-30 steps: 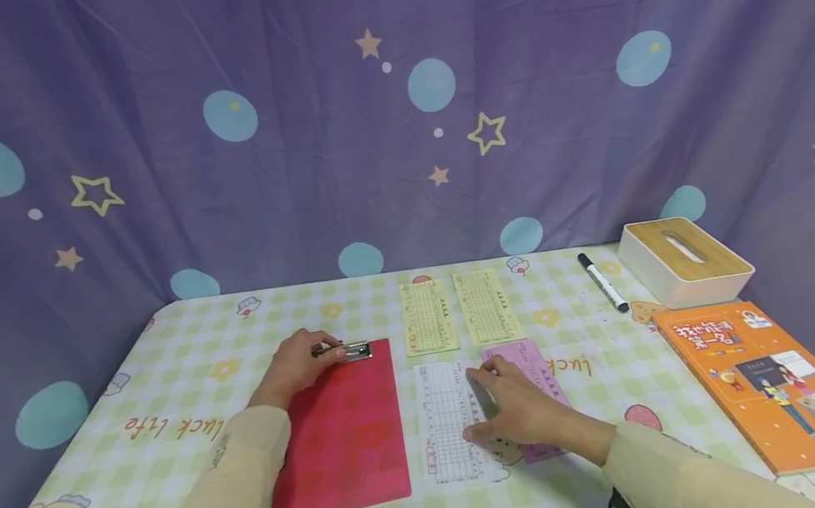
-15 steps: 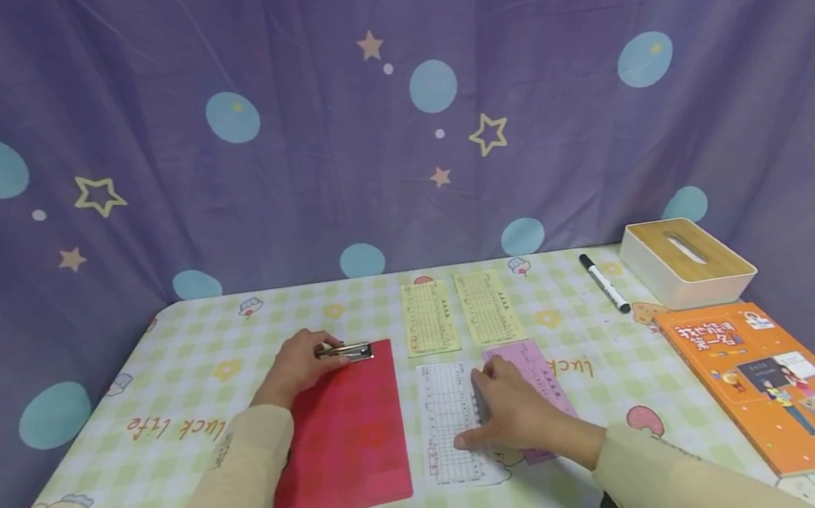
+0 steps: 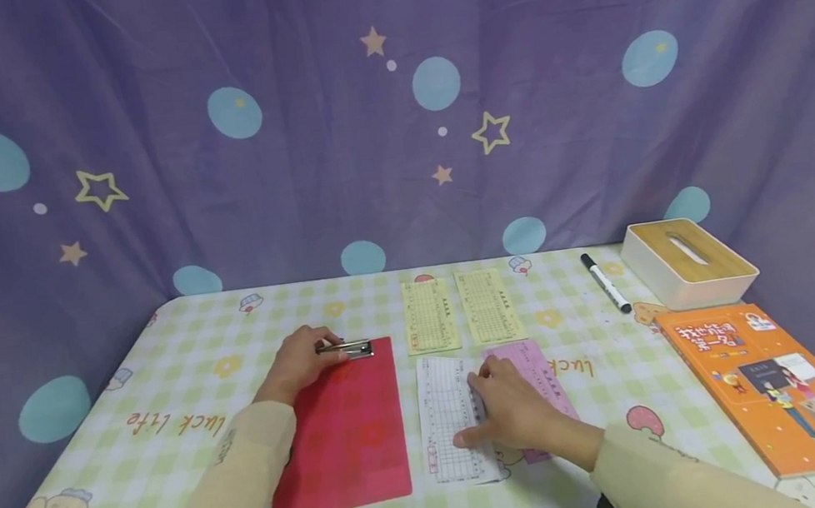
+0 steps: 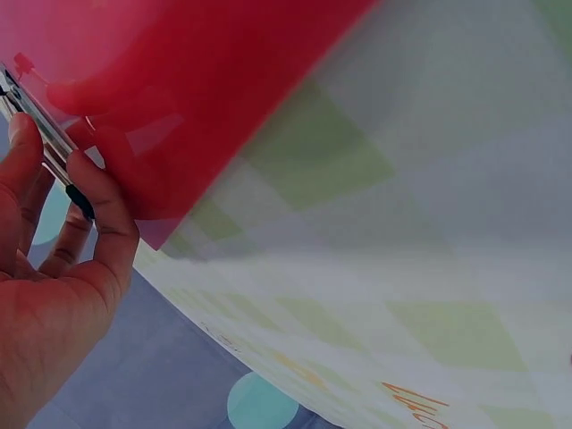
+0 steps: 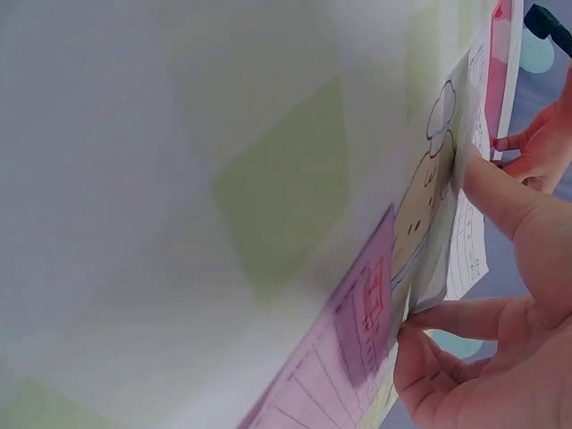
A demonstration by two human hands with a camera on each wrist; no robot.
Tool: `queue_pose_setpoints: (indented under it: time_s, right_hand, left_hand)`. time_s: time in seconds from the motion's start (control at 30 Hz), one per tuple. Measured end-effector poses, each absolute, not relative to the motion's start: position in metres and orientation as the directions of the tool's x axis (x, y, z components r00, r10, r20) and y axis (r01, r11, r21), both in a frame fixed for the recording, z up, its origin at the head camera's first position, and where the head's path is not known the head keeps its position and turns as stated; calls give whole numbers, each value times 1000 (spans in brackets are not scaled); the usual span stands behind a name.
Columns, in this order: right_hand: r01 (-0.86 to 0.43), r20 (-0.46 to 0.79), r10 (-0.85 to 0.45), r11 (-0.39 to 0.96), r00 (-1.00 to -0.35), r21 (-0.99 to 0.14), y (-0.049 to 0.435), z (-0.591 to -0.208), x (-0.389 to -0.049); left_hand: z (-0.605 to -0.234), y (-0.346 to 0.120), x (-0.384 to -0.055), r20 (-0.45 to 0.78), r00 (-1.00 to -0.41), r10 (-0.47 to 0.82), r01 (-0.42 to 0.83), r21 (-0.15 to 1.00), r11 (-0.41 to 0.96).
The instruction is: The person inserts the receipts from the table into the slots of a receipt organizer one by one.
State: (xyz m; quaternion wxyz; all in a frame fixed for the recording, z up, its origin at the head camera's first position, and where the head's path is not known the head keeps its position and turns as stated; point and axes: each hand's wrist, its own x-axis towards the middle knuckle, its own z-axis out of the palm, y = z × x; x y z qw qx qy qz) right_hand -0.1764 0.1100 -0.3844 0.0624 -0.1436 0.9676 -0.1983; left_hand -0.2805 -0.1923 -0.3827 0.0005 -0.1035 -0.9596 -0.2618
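Note:
A red clipboard (image 3: 353, 436) lies on the table in front of me, its metal clip (image 3: 360, 349) at the far end. My left hand (image 3: 300, 360) grips that clip, thumb and fingers on either side of it in the left wrist view. Right of the clipboard is a white printed form (image 3: 445, 417) with a grid. My right hand (image 3: 508, 410) holds the form along its right side, thumb over the sheet and fingertips at the edge, which rises off the cloth in the right wrist view. A pink form (image 3: 534, 369) lies partly hidden beneath this hand.
Two yellow forms (image 3: 430, 316) lie side by side behind the white one. To the right are a marker (image 3: 605, 283), a tissue box (image 3: 687, 260) with a wooden top, and an orange book (image 3: 785, 387). A purple curtain (image 3: 293, 175) hangs behind the table.
The far end of the white form has lifted and shifted slightly under my right hand, whose thumb has slid a little left. My left hand stays on the clip.

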Motion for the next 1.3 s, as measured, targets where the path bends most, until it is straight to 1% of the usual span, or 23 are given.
queue_pose_setpoints:
  time_s: [0.17, 0.33, 0.4, 0.6, 0.73, 0.83, 1.0, 1.13, 1.3]
  right_hand:
    - [-204, -98, -270, 879, -958, -431, 108, -384, -177]
    - [-132, -141, -241, 837, -960, -531, 106, -384, -176]
    - [-108, -147, -225, 824, -963, -556, 106, -384, -175]
    - [-27, -152, -142, 812, -978, -583, 107, -382, -174]
    - [-10, -153, -136, 776, -979, -630, 112, -380, -174]
    - [-42, -126, -164, 755, -978, -654, 117, -380, -174]
    - [-172, -32, -259, 724, -965, -668, 126, -377, -178]
    - [-279, 34, -347, 687, -937, -671, 132, -369, -185]
    - [-413, 102, -466, 636, -879, -652, 129, -354, -194]
  left_hand:
    - [-381, -192, -281, 50, -978, 201, 199, 504, 841]
    - [-380, -191, -280, 41, -980, 193, 187, 507, 841]
    - [-379, -190, -280, 35, -981, 188, 180, 508, 842]
    - [-379, -188, -281, 26, -984, 176, 166, 491, 855]
    - [-378, -189, -280, 31, -983, 179, 172, 481, 860]
    - [-378, -190, -278, 41, -982, 185, 182, 481, 858]
    - [-379, -190, -277, 50, -981, 185, 185, 501, 846]
    - [-379, -190, -276, 47, -982, 185, 183, 502, 845]
    - [-380, -188, -277, 29, -986, 167, 159, 502, 850]
